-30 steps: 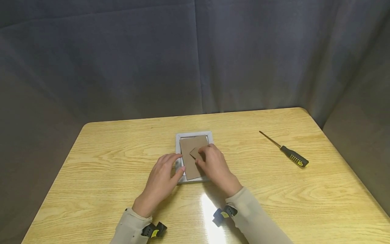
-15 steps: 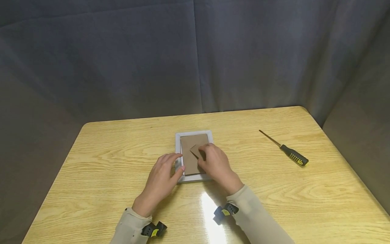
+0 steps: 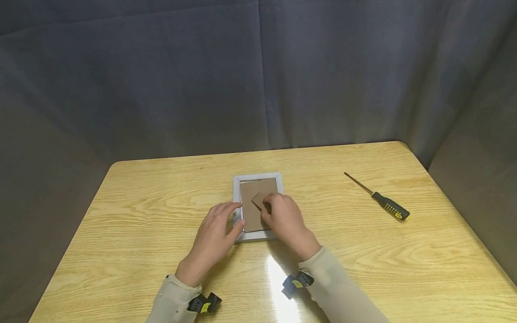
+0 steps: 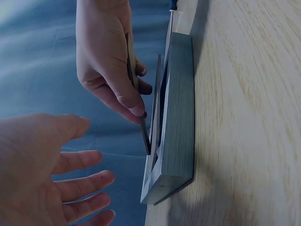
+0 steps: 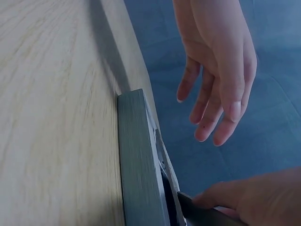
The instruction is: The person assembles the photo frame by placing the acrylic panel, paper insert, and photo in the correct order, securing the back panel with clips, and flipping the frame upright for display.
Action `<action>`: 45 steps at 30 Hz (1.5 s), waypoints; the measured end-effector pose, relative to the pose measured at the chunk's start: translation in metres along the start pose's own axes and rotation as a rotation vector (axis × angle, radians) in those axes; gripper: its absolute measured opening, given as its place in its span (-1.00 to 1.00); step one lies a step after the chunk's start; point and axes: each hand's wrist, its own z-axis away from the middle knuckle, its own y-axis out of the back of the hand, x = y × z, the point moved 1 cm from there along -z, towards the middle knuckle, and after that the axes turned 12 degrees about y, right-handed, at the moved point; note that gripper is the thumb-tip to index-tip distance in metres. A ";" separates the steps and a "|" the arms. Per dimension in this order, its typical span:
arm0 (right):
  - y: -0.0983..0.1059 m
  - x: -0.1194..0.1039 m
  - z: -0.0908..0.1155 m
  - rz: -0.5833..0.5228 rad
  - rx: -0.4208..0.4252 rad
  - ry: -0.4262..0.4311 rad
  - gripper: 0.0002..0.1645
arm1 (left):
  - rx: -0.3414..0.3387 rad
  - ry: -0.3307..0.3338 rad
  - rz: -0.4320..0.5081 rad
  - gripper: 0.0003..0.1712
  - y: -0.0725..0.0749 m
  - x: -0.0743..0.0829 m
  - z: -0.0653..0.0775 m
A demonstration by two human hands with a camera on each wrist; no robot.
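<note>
A grey picture frame [image 3: 237, 193] lies back side up on the table. Its brown backing board [image 3: 251, 220] sits at the opening, one edge slightly raised in the left wrist view. My right hand [image 3: 287, 222] pinches the stand leg [image 3: 258, 198], a thin flap on the board, between thumb and fingers. At the frame's left side is my left hand [image 3: 216, 231], fingers spread and relaxed. Both wrist views show this left hand [image 4: 56, 174] off the frame, holding nothing. The right fingers hide part of the leg and the board's right edge.
A screwdriver [image 3: 388, 205] with a black and yellow handle lies to the right on the wooden table [image 3: 153, 215]. A dark grey curtain [image 3: 181, 80] hangs behind the table and along its sides.
With the right hand holding the stand leg, the backing board has moved from a tilt over the frame's lower rim to lie straighter in the opening. The left hand has stayed put.
</note>
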 end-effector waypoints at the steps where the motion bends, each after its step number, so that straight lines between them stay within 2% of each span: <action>1: 0.000 0.000 0.000 -0.009 -0.003 0.008 -0.67 | 0.002 -0.003 0.002 -0.53 0.000 0.000 0.000; 8: 0.002 0.004 0.001 -0.081 -0.061 0.018 -0.52 | -0.009 0.000 0.003 -0.51 0.001 0.000 0.001; 12: 0.003 0.005 0.002 -0.073 -0.076 0.024 -0.49 | -0.021 0.008 0.000 -0.51 0.002 0.001 0.001; 27: -0.003 0.002 0.005 -0.026 -0.005 0.020 -0.53 | -0.016 -0.013 0.007 -0.50 0.003 0.003 0.001; 45: -0.008 0.000 0.004 -0.016 0.028 0.028 -0.59 | -0.020 -0.005 0.013 -0.51 0.002 0.001 0.002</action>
